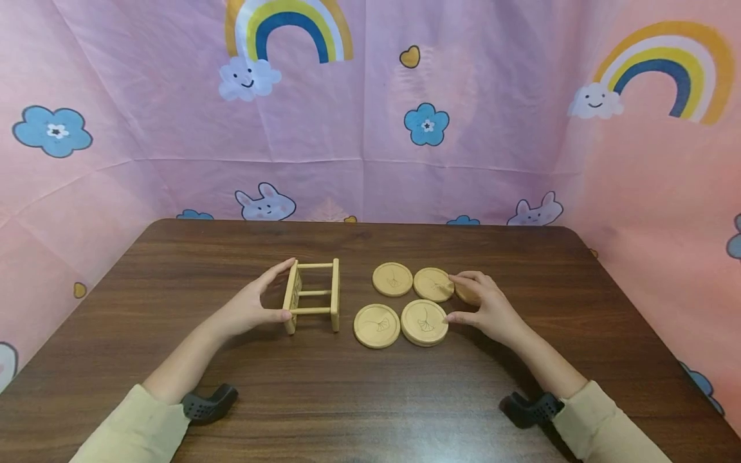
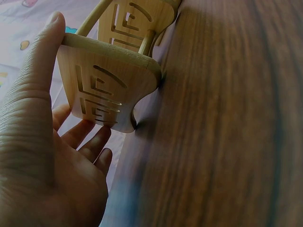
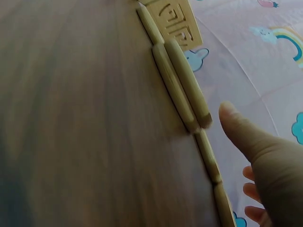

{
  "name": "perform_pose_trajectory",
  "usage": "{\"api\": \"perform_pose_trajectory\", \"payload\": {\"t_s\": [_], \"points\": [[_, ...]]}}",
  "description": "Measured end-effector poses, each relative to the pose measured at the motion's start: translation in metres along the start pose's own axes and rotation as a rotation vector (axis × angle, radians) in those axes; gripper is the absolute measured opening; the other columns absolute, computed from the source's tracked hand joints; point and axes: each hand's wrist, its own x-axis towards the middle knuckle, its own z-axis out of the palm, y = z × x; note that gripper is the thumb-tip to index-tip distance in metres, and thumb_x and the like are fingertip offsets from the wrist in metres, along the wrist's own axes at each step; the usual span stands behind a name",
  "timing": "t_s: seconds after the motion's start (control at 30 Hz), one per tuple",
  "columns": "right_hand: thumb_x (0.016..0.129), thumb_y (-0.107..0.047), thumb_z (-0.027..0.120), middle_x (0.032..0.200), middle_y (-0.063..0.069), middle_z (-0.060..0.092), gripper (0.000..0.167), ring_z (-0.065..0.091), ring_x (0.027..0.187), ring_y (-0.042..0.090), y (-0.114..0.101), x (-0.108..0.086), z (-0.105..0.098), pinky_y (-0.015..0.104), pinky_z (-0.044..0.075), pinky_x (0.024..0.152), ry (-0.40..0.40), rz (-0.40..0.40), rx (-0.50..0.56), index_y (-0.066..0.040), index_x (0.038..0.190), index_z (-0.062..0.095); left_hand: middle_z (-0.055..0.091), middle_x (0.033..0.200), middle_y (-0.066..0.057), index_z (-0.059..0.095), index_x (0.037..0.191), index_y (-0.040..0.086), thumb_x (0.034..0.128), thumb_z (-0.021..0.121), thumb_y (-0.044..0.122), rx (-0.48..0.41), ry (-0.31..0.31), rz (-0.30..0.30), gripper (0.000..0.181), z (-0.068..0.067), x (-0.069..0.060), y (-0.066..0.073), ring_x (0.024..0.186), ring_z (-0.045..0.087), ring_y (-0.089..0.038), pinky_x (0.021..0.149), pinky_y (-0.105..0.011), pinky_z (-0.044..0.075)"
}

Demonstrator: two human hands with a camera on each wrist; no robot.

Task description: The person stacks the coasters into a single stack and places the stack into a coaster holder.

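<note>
Rack (image 1: 314, 293) stands on the desk (image 1: 324, 392), left of the coasters (image 1: 376, 326); the left hand (image 1: 251, 308) grips its left end between thumb and fingers. The right hand (image 1: 489, 308), loosely spread, is beside the stacked pair (image 1: 425, 321), partly hiding another coaster (image 1: 466, 295). Visible tops carry engraved leaves; the rack's ends have cut-out line patterns. Behind hangs a rainbow-printed cloth (image 1: 324, 128).

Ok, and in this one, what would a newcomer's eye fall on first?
Likely the wooden rack left of centre on the dark table, held by the left hand. Then the round, leaf-engraved discs just right of it, with the right hand at their right end. Behind hangs a pink, rainbow-printed cloth.
</note>
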Motion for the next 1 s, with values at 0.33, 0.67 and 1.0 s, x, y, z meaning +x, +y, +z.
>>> {"api": "perform_pose_trajectory", "payload": {"t_s": [0.33, 0.67, 1.0], "points": [[0.072, -0.026, 0.085, 0.129, 0.017, 0.047, 0.074, 0.039, 0.12, 0.039, 0.021, -0.003, -0.015, 0.061, 0.035, 0.093, 0.028, 0.089, -0.027, -0.002, 0.135, 0.053, 0.028, 0.153, -0.013, 0.023, 0.153, 0.025, 0.0788, 0.078, 0.02, -0.007, -0.006, 0.001, 0.093, 0.002, 0.0, -0.002, 0.137, 0.027, -0.039, 0.103, -0.067, 0.017], [0.072, -0.035, 0.084, 0.133, 0.022, 0.044, 0.081, 0.036, 0.122, 0.042, 0.044, -0.004, -0.024, 0.062, 0.032, 0.096, 0.013, 0.133, -0.072, 0.0, 0.137, 0.049, 0.028, 0.153, -0.013, 0.024, 0.153, 0.025, 0.0782, 0.079, 0.019, -0.019, 0.0, 0.012, 0.093, 0.002, -0.001, 0.001, 0.137, 0.027, -0.039, 0.104, -0.066, 0.017], [0.074, -0.038, 0.082, 0.136, 0.025, 0.042, 0.085, 0.034, 0.124, 0.045, 0.053, -0.002, -0.024, 0.064, 0.029, 0.097, -0.016, 0.153, -0.064, 0.0, 0.14, 0.046, 0.031, 0.151, -0.013, 0.025, 0.153, 0.024, 0.0781, 0.079, 0.02, 0.011, 0.008, 0.03, 0.092, 0.0, 0.0, 0.001, 0.136, 0.029, -0.038, 0.104, -0.065, 0.018]]}}
